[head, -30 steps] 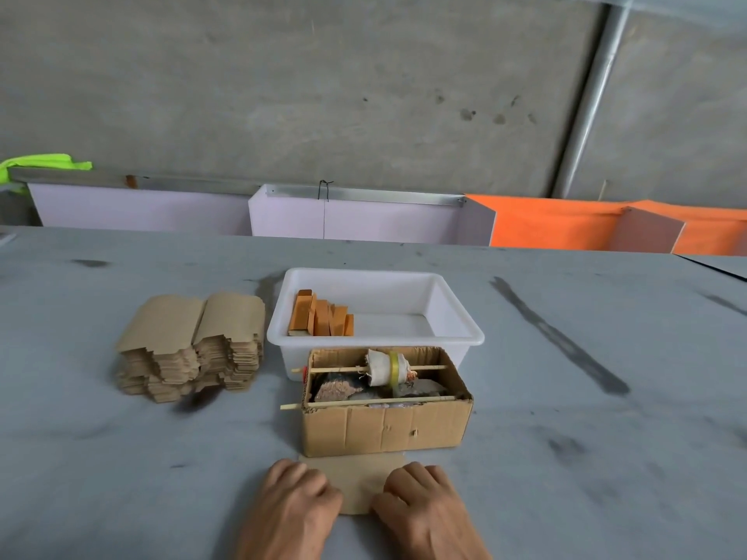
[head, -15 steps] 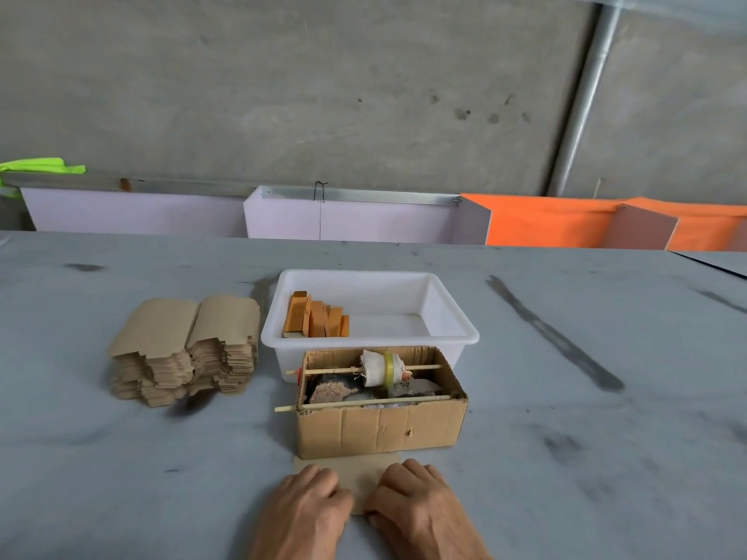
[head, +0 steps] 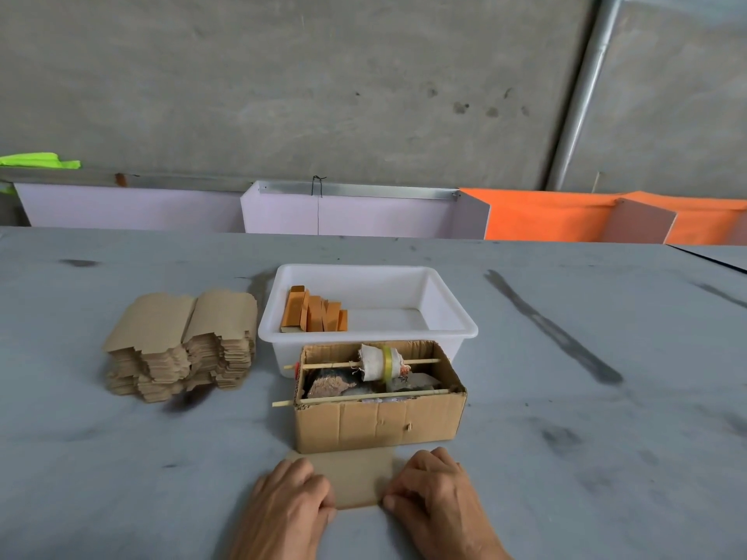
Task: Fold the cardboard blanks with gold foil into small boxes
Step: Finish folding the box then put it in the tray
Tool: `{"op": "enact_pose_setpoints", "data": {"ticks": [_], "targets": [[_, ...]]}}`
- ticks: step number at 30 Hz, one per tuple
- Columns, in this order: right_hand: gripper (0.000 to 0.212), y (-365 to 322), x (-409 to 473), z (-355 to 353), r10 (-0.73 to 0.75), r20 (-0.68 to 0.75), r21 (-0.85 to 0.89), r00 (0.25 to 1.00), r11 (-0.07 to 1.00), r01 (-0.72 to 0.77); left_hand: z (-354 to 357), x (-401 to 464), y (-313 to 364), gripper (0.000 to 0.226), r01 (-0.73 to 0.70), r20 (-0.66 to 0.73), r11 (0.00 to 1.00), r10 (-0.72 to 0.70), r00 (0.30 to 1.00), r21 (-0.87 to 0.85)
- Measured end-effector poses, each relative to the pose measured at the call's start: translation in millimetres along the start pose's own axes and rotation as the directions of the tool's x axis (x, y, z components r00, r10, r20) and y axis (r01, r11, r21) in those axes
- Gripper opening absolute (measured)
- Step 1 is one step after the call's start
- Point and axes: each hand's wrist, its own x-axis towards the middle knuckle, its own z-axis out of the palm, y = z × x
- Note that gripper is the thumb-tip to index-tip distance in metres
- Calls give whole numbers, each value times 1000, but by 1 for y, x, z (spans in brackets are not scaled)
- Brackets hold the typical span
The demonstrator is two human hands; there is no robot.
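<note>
Hands have drawn apart since a second ago, baring more of the flat cardboard blank (head: 355,476) at the worktop's near edge, touching the corrugated box (head: 380,418). Left hand (head: 291,503) and right hand (head: 432,491) lie knuckles up with fingers bent onto the blank's two sides; whether they pinch it or only press I cannot tell. Stack of blanks (head: 182,345) and white tub (head: 452,313) with orange folded boxes (head: 315,311) are unmoved. Grey worktop (head: 606,438) is smudged; concrete wall (head: 323,82) and a pipe (head: 582,95) stand behind.
</note>
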Motion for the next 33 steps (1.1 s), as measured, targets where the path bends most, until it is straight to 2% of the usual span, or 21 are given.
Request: {"op": "enact_pose_setpoints", "data": {"ticks": [4,6,9,11,14,17,22,25,28,33], "targets": [[18,5,1,-1,91,11,-33,996,995,-91,-5,-6,-13,43,-17,-53,998,20,998,57],[18,5,-1,-2,71,6,-51,997,996,-71,-9,-5,-14,25,-63,-102,992,74,992,108],[28,-3,-2,-6,-14,-59,-49,998,999,11,-10,-1,-8,23,-81,-104,982,100,990,172],[31,-12,-1,-7,-102,-107,-65,989,993,96,-6,2,0,35,-107,-65,977,121,991,185],[10,-20,1,-6,-220,-96,-160,971,966,203,-1,6,9,53,-94,-33,988,99,995,124],[5,-17,-1,-9,-182,-49,-142,982,974,174,0,6,11,53,-95,-35,995,96,995,37],[8,-6,-8,-8,-27,30,84,999,996,24,-7,-4,3,52,-106,30,994,106,994,-14],[14,-7,-6,-6,16,63,100,998,995,-22,-12,-9,-1,46,-66,6,998,66,998,-23],[11,-9,-3,-6,58,75,110,995,992,-66,-12,-15,-2,22,21,-67,995,-27,997,-94],[14,-10,0,-11,145,128,36,981,988,-151,-8,-19,-1,21,318,43,914,-318,947,-251]]}}
